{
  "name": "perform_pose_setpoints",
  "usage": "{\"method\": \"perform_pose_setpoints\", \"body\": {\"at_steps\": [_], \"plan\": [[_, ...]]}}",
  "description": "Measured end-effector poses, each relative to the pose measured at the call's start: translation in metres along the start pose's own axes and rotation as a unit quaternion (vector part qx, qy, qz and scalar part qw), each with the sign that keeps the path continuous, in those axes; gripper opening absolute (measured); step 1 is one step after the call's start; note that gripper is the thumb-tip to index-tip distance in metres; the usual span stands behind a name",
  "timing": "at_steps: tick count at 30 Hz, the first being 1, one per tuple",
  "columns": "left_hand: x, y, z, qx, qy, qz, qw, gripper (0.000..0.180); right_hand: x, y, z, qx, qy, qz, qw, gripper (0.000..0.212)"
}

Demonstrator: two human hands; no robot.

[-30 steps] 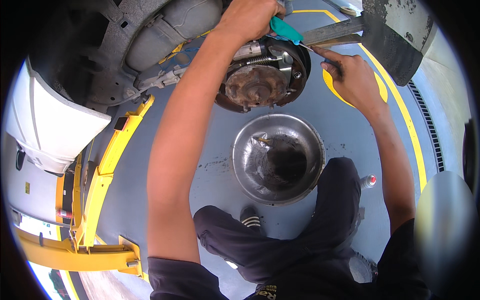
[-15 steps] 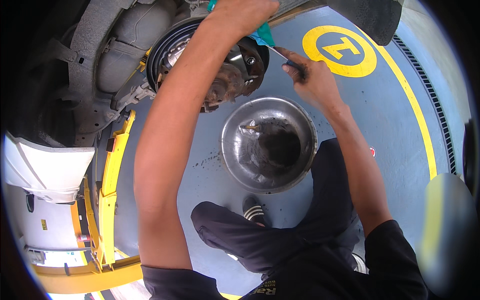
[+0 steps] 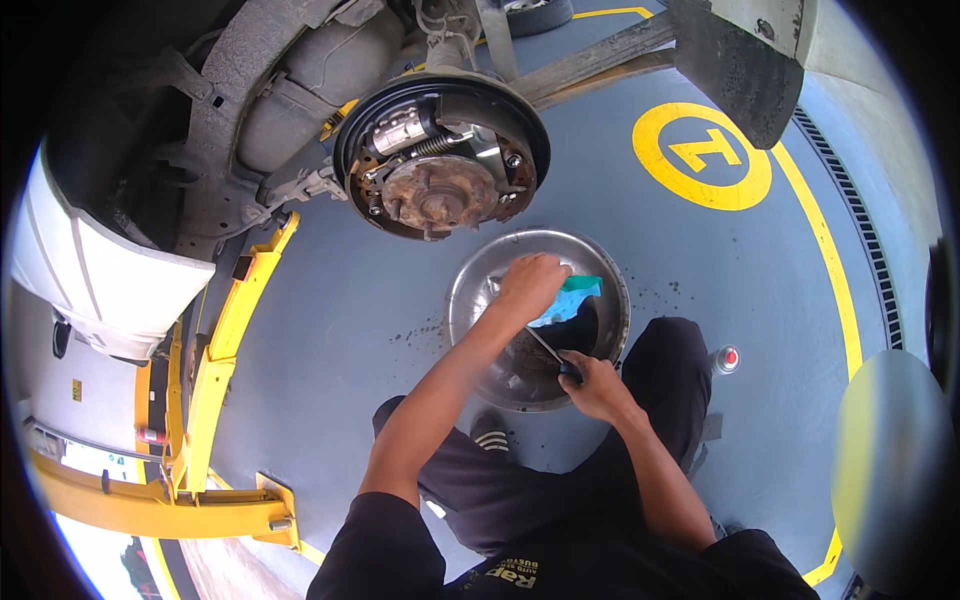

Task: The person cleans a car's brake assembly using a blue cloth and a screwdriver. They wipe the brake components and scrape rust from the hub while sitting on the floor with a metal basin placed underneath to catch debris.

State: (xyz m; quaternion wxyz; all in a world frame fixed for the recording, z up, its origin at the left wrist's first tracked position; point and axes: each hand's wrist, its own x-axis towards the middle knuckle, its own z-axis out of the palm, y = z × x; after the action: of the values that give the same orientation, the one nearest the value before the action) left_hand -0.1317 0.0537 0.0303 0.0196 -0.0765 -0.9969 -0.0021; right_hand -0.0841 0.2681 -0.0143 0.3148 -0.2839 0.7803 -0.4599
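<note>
Over a round metal basin [image 3: 462,300] on the floor, my left hand [image 3: 535,287] is closed on a crumpled teal-and-light-blue piece [image 3: 568,302]; whether it is cloth or a packet cannot be told. My right hand [image 3: 600,385], just nearer to me, grips a screwdriver [image 3: 570,372] by its dark handle. Its thin metal shaft points up and left toward the piece; the tip is hard to make out near my left wrist. Dark liquid or grime [image 3: 592,340] shows in the basin. Beyond stands an exposed drum brake assembly [image 3: 440,185], with a rusty hub, springs and curved shoes.
A yellow lift arm [image 3: 225,340] rises at the left, below the vehicle's underbody [image 3: 300,120] and a white body panel [image 3: 110,270]. A can with a red cap [image 3: 726,360] stands right of my knee. A yellow circle [image 3: 702,156] marks the blue-grey floor [image 3: 720,270].
Both hands have come down from the brake assembly to the basin, carrying the teal-and-blue piece and the screwdriver. The view has shifted, so the whole brake assembly shows.
</note>
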Motion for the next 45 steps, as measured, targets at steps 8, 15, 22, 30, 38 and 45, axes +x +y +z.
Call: {"method": "perform_pose_setpoints", "body": {"at_steps": [8,15,22,30,38,45], "plan": [[-0.065,-0.03,-0.141,-0.298,0.29,-0.147,0.897,0.026,-0.077,-0.043,-0.089,0.111,0.145,-0.008,0.983,0.038],[-0.015,-0.112,-0.258,-0.171,0.453,-0.105,0.869,0.04,-0.002,-0.192,-0.128,-0.217,0.308,-0.316,0.871,0.036],[0.017,-0.136,-0.259,-0.169,0.466,-0.056,0.867,0.038,0.068,-0.237,-0.132,-0.378,0.386,-0.322,0.777,0.032],[0.004,-0.152,-0.259,-0.06,0.414,0.054,0.907,0.028,0.074,-0.261,-0.112,-0.46,0.381,-0.267,0.756,0.038],[-0.048,-0.191,-0.234,-0.091,0.47,-0.047,0.877,0.029,0.09,-0.311,-0.097,-0.575,0.304,-0.333,0.682,0.04],[-0.01,-0.158,-0.254,0.068,0.488,0.008,0.87,0.018,0.099,-0.282,-0.16,-0.551,0.31,-0.37,0.681,0.035]]}}
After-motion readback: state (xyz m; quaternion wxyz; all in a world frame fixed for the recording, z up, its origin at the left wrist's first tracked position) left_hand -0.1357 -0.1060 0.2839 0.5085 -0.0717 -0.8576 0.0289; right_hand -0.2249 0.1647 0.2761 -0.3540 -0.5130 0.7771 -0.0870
